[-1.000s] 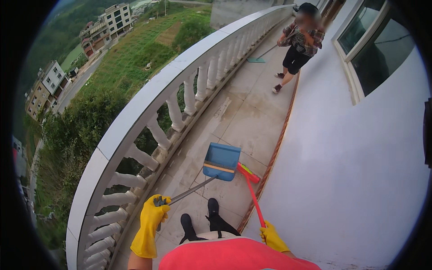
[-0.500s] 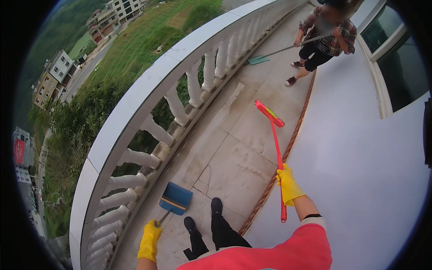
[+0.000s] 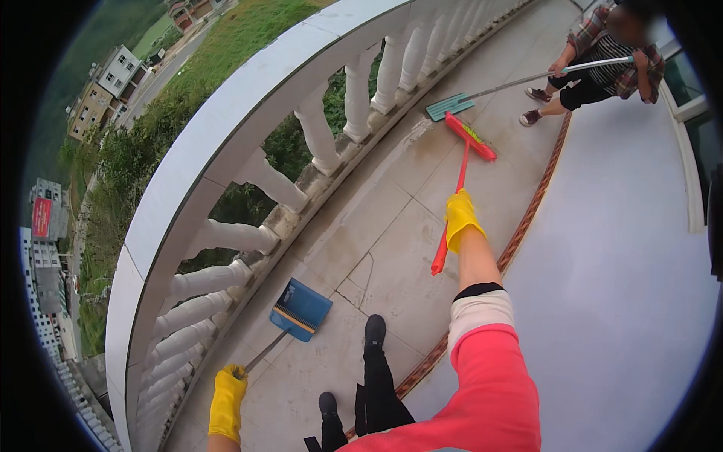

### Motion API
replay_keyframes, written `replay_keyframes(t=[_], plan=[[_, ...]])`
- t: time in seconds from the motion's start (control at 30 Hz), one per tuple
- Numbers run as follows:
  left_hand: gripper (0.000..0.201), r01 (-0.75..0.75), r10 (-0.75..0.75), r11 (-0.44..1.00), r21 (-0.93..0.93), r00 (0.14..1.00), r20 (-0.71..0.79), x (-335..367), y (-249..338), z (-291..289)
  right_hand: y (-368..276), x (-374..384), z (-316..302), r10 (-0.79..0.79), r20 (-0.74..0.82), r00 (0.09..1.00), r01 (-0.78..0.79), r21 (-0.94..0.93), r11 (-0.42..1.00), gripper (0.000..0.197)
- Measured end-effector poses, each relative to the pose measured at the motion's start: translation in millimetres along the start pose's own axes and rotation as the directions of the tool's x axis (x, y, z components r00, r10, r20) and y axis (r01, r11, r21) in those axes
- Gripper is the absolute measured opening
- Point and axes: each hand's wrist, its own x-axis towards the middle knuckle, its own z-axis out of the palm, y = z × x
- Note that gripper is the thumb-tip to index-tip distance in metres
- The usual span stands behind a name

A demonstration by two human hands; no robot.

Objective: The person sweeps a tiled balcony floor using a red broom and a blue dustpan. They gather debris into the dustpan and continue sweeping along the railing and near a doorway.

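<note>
My right hand [image 3: 462, 220], in a yellow rubber glove, is wrapped round the red handle of a broom [image 3: 461, 167], my arm stretched forward. The broom's wide red head [image 3: 471, 138], with yellow-green bristles, is far along the tiled floor. My left hand [image 3: 228, 401], gloved the same way, is closed on the grey handle of a blue dustpan [image 3: 305, 301]. That pan lies on the floor ahead of my left hand, near the balusters. At the broom head's left end is the teal flat head [image 3: 449, 107] of another person's long-handled tool; I cannot tell whether they touch.
A curved white balustrade [image 3: 218, 143] runs along the left, with a drop to greenery and buildings beyond. A pale wall [image 3: 602, 256] rises on the right above a patterned brown border [image 3: 536, 203]. Another person [image 3: 602, 56] stands at the far right, both hands on the pole.
My right arm has reached forward, carrying the broom farther along the floor, close to the teal head. The other person's pole is held more level. My left hand still holds the dustpan.
</note>
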Motion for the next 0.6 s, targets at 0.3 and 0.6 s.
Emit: replay_keyframes(t=[0.3,0.6], plan=[[0.017,-0.146,0.149,0.979,0.142,0.989,-0.007,33.2,-77.5,-1.8,207.4,-115.5,-22.5,0.262,0.150,0.953,-0.223,-0.235,0.946,0.061],[0.030,-0.253,0.202,0.895,0.368,0.964,0.172,71.0,-25.6,-32.8,309.1,-508.4,-95.2,0.292,0.433,0.853,0.229,-0.812,0.537,0.077]])
